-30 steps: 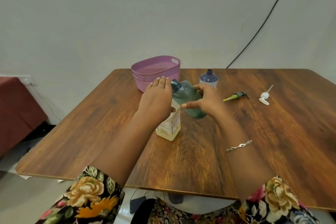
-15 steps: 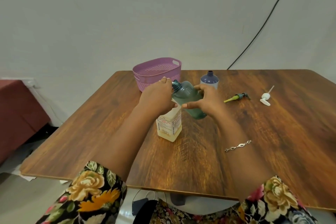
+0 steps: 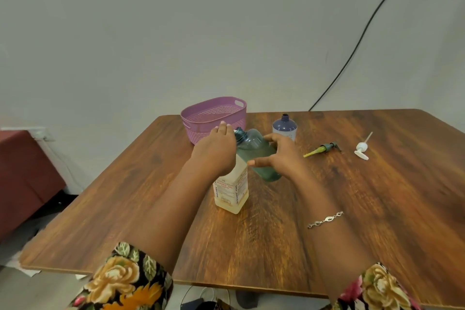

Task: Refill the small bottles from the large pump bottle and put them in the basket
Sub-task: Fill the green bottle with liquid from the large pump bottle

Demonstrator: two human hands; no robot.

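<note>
A large square pump bottle (image 3: 232, 191) of pale yellow liquid stands upright mid-table. My left hand (image 3: 216, 151) lies over its top with fingers fairly straight, hiding the pump head. My right hand (image 3: 284, 156) grips a small green translucent bottle (image 3: 254, 148), tilted so its open neck sits against my left hand at the pump. A small capless blue bottle (image 3: 284, 127) stands upright behind my right hand. The pink perforated basket (image 3: 214, 113) sits at the far left of the table, nothing visible inside.
A green-and-yellow pump cap (image 3: 322, 150) and a white pump cap (image 3: 361, 150) lie on the wooden table (image 3: 377, 196) to the right. A dark red piece of furniture (image 3: 22, 171) stands left of the table. A black cable (image 3: 357, 40) runs down the wall.
My left hand's fingers dipped over the pump top, then lifted a little again. My right hand kept the green bottle tilted at the pump.
</note>
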